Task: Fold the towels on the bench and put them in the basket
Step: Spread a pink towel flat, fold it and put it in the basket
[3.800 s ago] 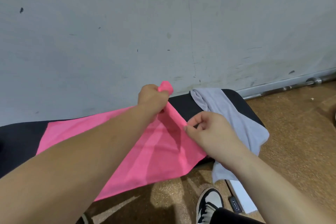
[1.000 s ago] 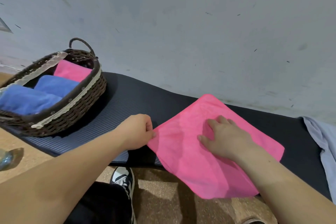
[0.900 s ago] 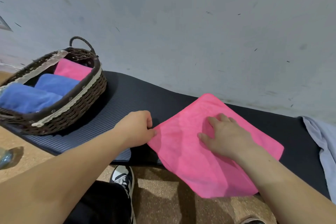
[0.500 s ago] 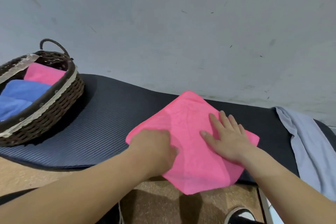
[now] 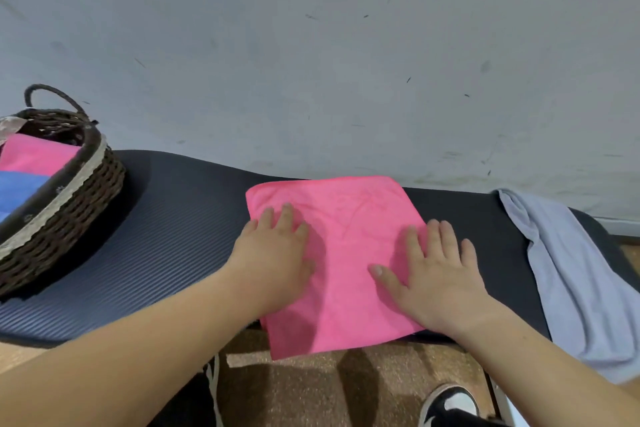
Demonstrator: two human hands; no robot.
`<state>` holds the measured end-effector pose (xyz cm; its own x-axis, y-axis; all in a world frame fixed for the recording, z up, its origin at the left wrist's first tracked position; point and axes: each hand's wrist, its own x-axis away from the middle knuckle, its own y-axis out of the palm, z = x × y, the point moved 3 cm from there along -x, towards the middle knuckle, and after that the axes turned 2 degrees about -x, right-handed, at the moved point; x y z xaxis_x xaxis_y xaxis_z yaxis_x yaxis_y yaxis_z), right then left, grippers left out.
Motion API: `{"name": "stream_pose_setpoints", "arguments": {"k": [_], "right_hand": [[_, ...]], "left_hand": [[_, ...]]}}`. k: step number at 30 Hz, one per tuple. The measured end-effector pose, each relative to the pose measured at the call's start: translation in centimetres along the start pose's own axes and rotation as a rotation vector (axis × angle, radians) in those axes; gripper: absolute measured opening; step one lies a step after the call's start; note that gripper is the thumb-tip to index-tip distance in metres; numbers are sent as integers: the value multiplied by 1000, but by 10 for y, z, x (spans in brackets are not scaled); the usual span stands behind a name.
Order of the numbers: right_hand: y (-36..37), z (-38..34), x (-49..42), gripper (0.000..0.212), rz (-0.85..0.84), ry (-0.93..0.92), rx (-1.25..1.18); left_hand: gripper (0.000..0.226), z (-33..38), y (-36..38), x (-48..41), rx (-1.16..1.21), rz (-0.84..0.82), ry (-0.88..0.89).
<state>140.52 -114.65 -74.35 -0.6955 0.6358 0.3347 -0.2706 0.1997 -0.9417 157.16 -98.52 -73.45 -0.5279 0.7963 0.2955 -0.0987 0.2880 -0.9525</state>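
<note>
A folded pink towel (image 5: 346, 253) lies on the black padded bench (image 5: 166, 239), its near edge hanging over the front. My left hand (image 5: 277, 260) lies flat on the towel's left side with straight fingers. My right hand (image 5: 436, 281) presses flat on its right side, fingers spread. A brown wicker basket (image 5: 69, 204) stands at the bench's left end and holds a folded pink towel (image 5: 34, 156) and a blue one (image 5: 17, 187). A grey towel (image 5: 571, 274) drapes unfolded over the bench's right end.
A pale scuffed wall (image 5: 311, 62) runs right behind the bench. Cork-coloured floor (image 5: 311, 388) shows below the front edge, with a black-and-white shoe (image 5: 450, 406) at the bottom right.
The pink towel went from a long spread cloth to a folded square, now lying straight along the bench. My left hand released its corner pinch and flattened onto the towel; my right slid to the right side.
</note>
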Motion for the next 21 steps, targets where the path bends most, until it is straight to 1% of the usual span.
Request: {"name": "stream_pose_setpoints", "arguments": {"k": [1, 3, 5, 6, 8, 13, 17, 19, 21], "right_hand": [[0, -3, 3, 91, -1, -77, -43], [4, -8, 9, 81, -47, -192, -89], [15, -9, 14, 79, -122, -218, -67], [20, -8, 15, 80, -153, -215, -54], [27, -7, 17, 81, -164, -216, -49], [31, -5, 16, 83, -88, -196, -58], [40, -10, 19, 82, -52, -187, -138], [43, -9, 22, 81, -25, -189, -161], [44, -6, 27, 80, 21, -233, -170]], "left_hand": [[70, 11, 1, 10, 33, -24, 17], [75, 28, 10, 28, 87, -128, 54], [78, 30, 22, 34, 34, -165, 85], [77, 26, 27, 31, 7, -151, 88], [74, 13, 32, 22, -10, -107, 91], [74, -32, 40, 6, -18, 8, 225], [74, -41, 42, 15, 10, 76, 261], [71, -36, 38, 24, 26, 173, 324], [65, -28, 32, 37, 53, 292, 421]]}}
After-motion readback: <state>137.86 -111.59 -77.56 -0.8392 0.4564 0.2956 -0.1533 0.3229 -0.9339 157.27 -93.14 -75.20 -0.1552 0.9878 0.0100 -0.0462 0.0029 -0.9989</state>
